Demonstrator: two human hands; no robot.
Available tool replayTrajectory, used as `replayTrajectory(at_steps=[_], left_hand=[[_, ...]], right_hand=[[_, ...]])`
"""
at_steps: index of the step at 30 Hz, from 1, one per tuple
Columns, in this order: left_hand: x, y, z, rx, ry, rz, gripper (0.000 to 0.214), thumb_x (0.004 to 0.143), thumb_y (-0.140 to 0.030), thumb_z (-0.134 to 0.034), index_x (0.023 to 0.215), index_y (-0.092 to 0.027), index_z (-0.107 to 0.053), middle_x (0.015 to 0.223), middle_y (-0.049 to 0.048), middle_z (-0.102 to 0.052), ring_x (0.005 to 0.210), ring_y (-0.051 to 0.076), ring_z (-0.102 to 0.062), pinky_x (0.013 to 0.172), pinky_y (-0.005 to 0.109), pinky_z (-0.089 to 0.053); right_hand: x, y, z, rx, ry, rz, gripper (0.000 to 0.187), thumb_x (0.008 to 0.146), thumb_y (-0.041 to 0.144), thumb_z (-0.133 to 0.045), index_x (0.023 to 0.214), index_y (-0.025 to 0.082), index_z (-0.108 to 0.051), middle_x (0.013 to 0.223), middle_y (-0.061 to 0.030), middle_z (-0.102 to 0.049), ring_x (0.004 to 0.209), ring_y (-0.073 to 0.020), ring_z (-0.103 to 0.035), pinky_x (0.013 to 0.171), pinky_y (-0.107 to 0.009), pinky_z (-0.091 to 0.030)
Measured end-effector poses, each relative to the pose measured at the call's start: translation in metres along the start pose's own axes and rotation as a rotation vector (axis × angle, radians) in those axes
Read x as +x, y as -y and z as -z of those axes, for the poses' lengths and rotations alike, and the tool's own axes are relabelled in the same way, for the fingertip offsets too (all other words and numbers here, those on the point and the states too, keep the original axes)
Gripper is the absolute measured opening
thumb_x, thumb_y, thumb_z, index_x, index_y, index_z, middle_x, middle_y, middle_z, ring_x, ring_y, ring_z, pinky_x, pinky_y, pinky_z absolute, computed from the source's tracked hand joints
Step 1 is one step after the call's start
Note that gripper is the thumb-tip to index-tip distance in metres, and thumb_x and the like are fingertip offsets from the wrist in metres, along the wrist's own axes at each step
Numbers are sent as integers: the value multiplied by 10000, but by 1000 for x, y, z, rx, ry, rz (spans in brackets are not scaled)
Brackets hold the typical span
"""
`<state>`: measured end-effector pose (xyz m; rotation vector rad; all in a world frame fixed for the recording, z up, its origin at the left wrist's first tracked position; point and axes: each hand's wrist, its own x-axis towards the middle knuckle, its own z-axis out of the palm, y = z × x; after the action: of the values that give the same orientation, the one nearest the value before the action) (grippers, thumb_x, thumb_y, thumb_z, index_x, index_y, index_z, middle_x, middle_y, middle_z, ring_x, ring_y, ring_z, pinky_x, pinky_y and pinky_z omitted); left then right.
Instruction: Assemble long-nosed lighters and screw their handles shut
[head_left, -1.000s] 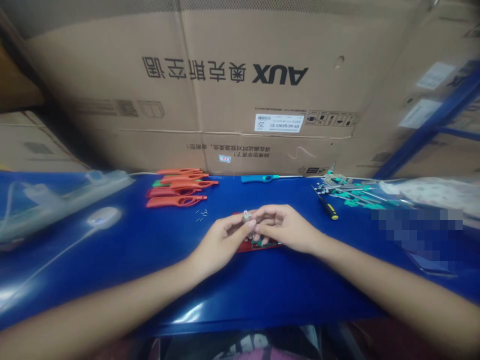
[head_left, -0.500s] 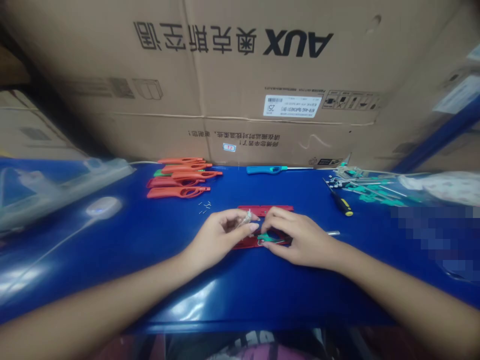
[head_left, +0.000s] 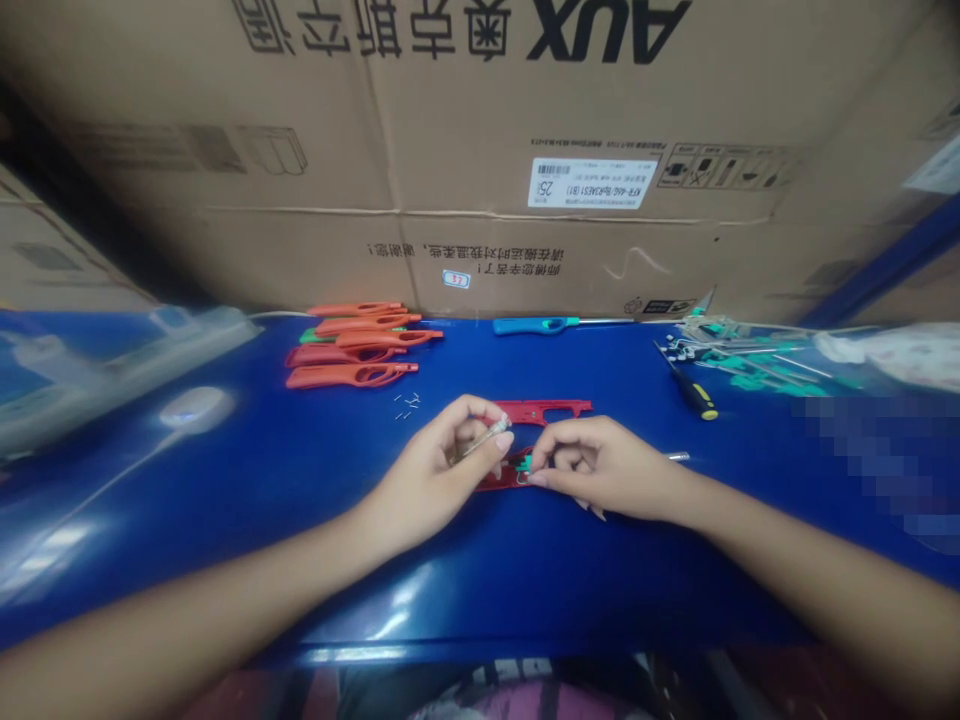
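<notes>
My left hand (head_left: 431, 480) pinches a slim, pale translucent part (head_left: 484, 438) with a whitish tip, tilted up to the right. Below the fingertips lies a red lighter shell half (head_left: 495, 483), partly covered by both hands. Thumb and forefinger of my right hand (head_left: 611, 470) close on a small green piece (head_left: 523, 464) with a white wire, in that shell. A metal tube (head_left: 678, 457) sticks out beyond the right hand. Just behind the hands, the other red shell half (head_left: 532, 411) lies on the table with its inside showing.
Several orange and red lighter shells (head_left: 352, 375) are stacked at the back left, near small screws (head_left: 407, 405). Behind are a blue lighter (head_left: 532, 326), a screwdriver (head_left: 694, 392) and a pile of green parts with metal rods (head_left: 750, 365). A big carton (head_left: 450, 120) stands behind the blue table (head_left: 420, 590).
The camera view has tipped down slightly. My left hand has turned the pale part so more of its length shows. My right fingers have shifted slightly, still at the green piece.
</notes>
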<state>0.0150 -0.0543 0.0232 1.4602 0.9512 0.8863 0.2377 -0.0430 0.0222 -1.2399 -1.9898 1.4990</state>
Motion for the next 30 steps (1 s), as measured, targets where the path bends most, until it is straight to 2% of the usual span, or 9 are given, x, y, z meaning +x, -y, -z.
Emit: replayTrajectory(at_steps=[9, 14, 20, 26, 30], left_hand=[[0, 0, -2, 6, 40, 33, 292, 888, -440, -648, 974, -167, -590, 786, -12, -580, 705, 120, -547, 678, 251, -443], [-1, -3, 0, 20, 67, 7, 305, 929, -435, -597, 1077, -170, -618, 759, -19, -554, 674, 117, -512, 645, 250, -414], [-2, 2, 0, 13, 88, -61, 232, 951, -374, -597, 1069, -174, -581, 796, -14, -564, 738, 119, -540, 705, 245, -440], [-1, 5, 0, 48, 110, -81, 201, 970, -341, -577, 1076, -171, -584, 874, 25, -646, 823, 145, -624, 776, 268, -494], [-1, 6, 2, 164, 107, -108, 221, 1002, -347, -519, 1131, -184, -596, 931, 38, -691, 876, 156, -658, 807, 277, -509]], right_hand=[[2, 0, 1, 115, 46, -36, 237, 852, 405, -691, 896, 186, -611, 534, 75, -540, 438, -83, -550, 398, -187, -514], [3, -2, 1, 146, 51, -38, 254, 854, 410, -693, 890, 177, -601, 552, 67, -542, 453, -82, -559, 394, -183, -517], [3, 0, 2, 171, 45, -40, 265, 816, 393, -742, 875, 171, -609, 566, 64, -556, 454, -78, -558, 386, -180, -516], [3, 1, 3, 213, 52, -48, 320, 770, 416, -792, 888, 166, -632, 595, 56, -588, 454, -73, -563, 390, -179, -522], [3, 1, 3, 205, 43, -54, 301, 799, 422, -765, 883, 165, -634, 577, 54, -595, 431, -69, -553, 383, -175, -513]])
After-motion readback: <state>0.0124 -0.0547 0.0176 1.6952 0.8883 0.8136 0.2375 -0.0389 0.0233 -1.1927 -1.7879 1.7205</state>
